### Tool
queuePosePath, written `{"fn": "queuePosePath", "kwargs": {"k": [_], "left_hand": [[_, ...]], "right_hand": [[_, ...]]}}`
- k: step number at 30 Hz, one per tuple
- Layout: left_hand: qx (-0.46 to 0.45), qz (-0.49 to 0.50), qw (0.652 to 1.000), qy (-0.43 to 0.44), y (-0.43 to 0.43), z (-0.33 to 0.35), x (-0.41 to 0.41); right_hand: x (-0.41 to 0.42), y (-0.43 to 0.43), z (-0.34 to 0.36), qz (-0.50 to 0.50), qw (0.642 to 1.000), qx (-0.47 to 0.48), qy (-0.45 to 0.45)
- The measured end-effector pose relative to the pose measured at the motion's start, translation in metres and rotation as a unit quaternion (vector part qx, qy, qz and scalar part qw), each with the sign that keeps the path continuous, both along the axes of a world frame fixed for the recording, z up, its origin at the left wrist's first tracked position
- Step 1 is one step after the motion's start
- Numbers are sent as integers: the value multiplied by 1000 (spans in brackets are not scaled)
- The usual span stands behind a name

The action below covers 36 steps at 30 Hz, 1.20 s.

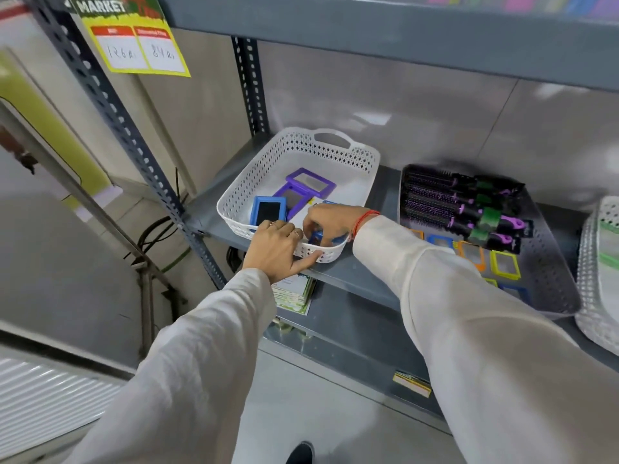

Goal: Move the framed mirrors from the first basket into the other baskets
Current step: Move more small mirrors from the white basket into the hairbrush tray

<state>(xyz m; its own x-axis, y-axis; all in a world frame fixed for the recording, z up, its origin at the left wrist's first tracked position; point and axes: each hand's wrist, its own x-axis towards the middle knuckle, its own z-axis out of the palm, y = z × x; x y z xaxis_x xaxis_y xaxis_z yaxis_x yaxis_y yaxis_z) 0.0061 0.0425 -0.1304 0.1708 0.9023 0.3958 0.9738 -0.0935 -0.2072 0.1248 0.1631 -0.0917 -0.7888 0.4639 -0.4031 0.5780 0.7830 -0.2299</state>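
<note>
A white perforated basket (301,152) stands on the grey shelf at the left. Inside it lie two purple framed mirrors (310,183) and a blue framed mirror (268,212). My left hand (276,246) rests on the basket's near rim, thumb against the outer wall. My right hand (330,222) reaches into the basket's near corner, fingers closed around another blue framed mirror (316,237), mostly hidden by the hand. To the right a grey basket (549,262) holds orange, yellow and blue framed mirrors (504,264).
Black and purple hair brushes (459,205) fill the back of the grey basket. Another white basket (599,296) shows at the right edge. A shelf board (402,31) runs overhead, with a yellow price sign (137,45) at the left. Green leaflets (294,294) lie on the shelf below.
</note>
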Motion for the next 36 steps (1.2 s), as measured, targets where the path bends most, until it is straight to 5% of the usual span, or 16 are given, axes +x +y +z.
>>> {"fn": "queuePosePath", "kwargs": {"k": [7,15,26,36], "left_hand": [[-46,17,999,-3,-1,5,3],[-91,13,995,-43,3,17,32],[-99,-6,990,-104,27,29,104],[-127,17,981,-146,22,11,116]], "right_hand": [[21,3,4,-93,989,-49,106],[71,2,22,-289,888,-83,347],[199,-14,35,-490,795,-4,358],[316,-49,12,-638,745,61,185]]}}
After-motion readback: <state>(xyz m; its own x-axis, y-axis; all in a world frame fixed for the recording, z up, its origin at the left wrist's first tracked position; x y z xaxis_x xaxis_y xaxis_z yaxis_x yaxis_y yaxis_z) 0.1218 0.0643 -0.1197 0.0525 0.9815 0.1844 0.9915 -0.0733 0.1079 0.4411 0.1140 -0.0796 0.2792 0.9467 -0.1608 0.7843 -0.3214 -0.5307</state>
